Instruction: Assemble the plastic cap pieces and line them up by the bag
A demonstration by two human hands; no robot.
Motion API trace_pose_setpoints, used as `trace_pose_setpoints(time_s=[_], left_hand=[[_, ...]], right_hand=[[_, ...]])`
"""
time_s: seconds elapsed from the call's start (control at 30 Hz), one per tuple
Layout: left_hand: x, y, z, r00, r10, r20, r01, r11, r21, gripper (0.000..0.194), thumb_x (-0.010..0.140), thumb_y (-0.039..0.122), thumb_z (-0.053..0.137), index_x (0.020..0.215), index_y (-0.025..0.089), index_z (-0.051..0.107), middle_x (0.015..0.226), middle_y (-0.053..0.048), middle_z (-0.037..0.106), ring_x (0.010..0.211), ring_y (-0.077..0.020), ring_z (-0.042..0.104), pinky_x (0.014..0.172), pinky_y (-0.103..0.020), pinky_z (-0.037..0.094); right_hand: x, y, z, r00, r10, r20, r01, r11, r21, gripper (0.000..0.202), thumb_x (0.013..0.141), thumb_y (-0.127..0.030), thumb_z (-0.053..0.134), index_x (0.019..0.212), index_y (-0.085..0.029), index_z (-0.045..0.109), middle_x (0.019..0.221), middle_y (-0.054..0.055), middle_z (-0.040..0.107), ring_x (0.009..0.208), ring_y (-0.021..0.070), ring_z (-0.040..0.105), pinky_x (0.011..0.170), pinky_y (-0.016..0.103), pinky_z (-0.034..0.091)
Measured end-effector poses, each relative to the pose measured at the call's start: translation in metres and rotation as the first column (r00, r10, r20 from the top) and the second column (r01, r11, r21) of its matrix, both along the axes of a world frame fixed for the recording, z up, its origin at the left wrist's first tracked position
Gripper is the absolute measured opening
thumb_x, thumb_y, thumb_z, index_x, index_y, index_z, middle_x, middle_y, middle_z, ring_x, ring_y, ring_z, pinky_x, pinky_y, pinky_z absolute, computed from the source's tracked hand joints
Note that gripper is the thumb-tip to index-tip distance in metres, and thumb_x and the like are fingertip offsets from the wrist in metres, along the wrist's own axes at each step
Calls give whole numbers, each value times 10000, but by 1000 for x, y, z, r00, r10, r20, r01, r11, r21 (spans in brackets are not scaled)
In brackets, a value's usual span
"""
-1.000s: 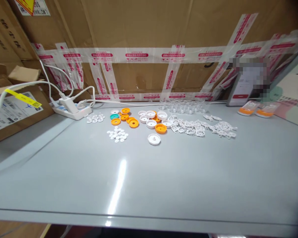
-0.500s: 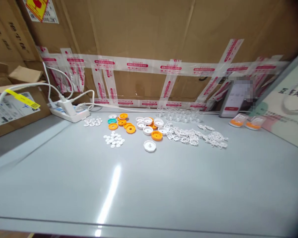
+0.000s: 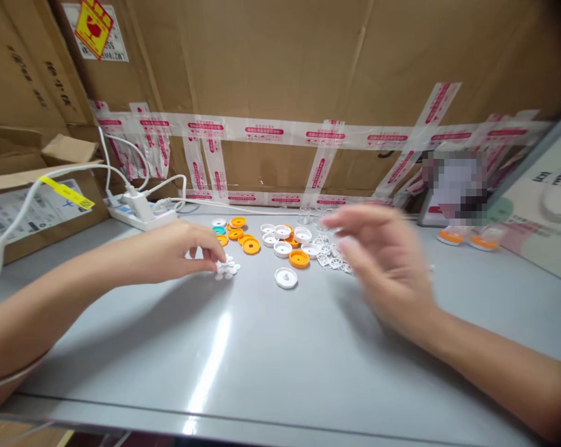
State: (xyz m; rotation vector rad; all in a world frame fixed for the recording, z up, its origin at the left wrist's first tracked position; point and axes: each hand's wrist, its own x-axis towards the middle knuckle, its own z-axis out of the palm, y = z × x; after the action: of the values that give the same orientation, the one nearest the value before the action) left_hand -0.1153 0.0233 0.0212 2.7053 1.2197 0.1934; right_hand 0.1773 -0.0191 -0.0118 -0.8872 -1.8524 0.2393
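Note:
My left hand [image 3: 194, 251] reaches in from the left, thumb and fingertips pinched at the edge of a pile of small white discs [image 3: 227, 270], with a disc at the fingertips. Blurred by motion, my right hand [image 3: 387, 261] hangs above the table's right half, fingers apart and nothing visible in them. It partly hides a heap of white openwork pieces [image 3: 335, 261] and the clear plastic cups [image 3: 304, 215]. Between the hands lies a white round base with a central peg [image 3: 286, 278]. Behind it are white round caps [image 3: 282, 249] and orange rings [image 3: 251, 246].
A white power strip [image 3: 143, 217] with cables stands at the back left beside an open cardboard box [image 3: 38, 205]. Large taped cardboard [image 3: 271, 68] backs the grey table [image 3: 271, 360]. Two orange-based clear pieces [image 3: 485, 241] and a phone [image 3: 432, 214] are at the right.
Both hands have come into view: the left onto the small white discs, the right over the openwork pieces. The view has shifted slightly.

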Motion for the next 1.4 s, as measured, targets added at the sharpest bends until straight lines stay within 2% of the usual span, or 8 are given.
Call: trace_pose_setpoints(time_s=[0.13, 0.4, 0.57, 0.7, 0.83, 0.9, 1.1, 1.4], left_hand=[[6, 10, -15, 1000, 3, -29, -4, 1000, -27, 162, 786, 294, 549, 868, 277, 687, 886, 17, 684, 776, -148, 599, 675, -218, 427], [2, 13, -24, 1000, -17, -14, 17, 1000, -3, 184, 793, 245, 523, 832, 254, 703, 834, 6, 691, 740, -133, 606, 667, -217, 421], [18, -2, -13, 981, 38, 191, -55, 994, 89, 199, 813, 286, 504, 839, 236, 695, 844, 0, 686, 739, -144, 604, 669, -231, 440], [51, -12, -12, 911, 128, 393, -92, 990, -108, 163, 766, 290, 560, 845, 219, 684, 805, 5, 698, 722, -150, 619, 647, -222, 461], [79, -1, -27, 859, 215, 465, -18, 920, -392, 99, 709, 238, 598, 754, 179, 663, 700, 8, 687, 674, -144, 621, 609, -211, 466], [85, 6, -35, 844, 226, 486, 23, 891, -454, 107, 699, 240, 599, 744, 171, 666, 713, 5, 689, 696, -146, 625, 637, -216, 471], [85, 11, -44, 879, 180, 442, 15, 915, -403, 160, 723, 297, 592, 743, 173, 691, 739, 6, 692, 729, -147, 617, 636, -205, 440], [90, 5, -50, 859, 208, 467, -8, 919, -393, 157, 731, 269, 570, 736, 152, 674, 709, -6, 670, 664, -131, 588, 586, -203, 417]], right_hand=[[-13, 4, -20, 967, 95, 236, -37, 970, -238, 275, 800, -263, 568, 1067, -245, 503, 1068, 29, 598, 980, 164, 568, 854, 319, 470], [-17, 9, -27, 932, 150, 329, -47, 952, -303, 314, 762, -260, 591, 1058, -224, 497, 1055, 32, 601, 964, 163, 578, 834, 301, 468], [-18, 8, -28, 938, 158, 307, -53, 944, -325, 246, 777, -235, 556, 1017, -215, 512, 1013, 37, 610, 917, 167, 587, 802, 308, 477], [-19, 8, -29, 949, 173, 263, -76, 936, -344, 238, 780, -234, 553, 1014, -214, 515, 1009, 42, 614, 909, 174, 590, 806, 324, 482], [-19, 10, -30, 956, 223, 192, -137, 915, -380, 222, 807, -219, 529, 1028, -216, 511, 1001, 46, 622, 923, 177, 591, 821, 343, 489], [-18, 10, -30, 954, 249, 168, -166, 904, -395, 239, 806, -200, 532, 1043, -220, 507, 1012, 45, 620, 943, 179, 587, 841, 356, 486], [-18, 11, -30, 950, 272, 152, -185, 886, -425, 268, 813, -206, 530, 1076, -225, 479, 1007, 41, 617, 956, 174, 590, 866, 363, 481], [-17, 11, -32, 946, 286, 150, -199, 881, -428, 280, 819, -206, 531, 1090, -223, 463, 1034, 44, 620, 968, 172, 593, 872, 361, 479]])
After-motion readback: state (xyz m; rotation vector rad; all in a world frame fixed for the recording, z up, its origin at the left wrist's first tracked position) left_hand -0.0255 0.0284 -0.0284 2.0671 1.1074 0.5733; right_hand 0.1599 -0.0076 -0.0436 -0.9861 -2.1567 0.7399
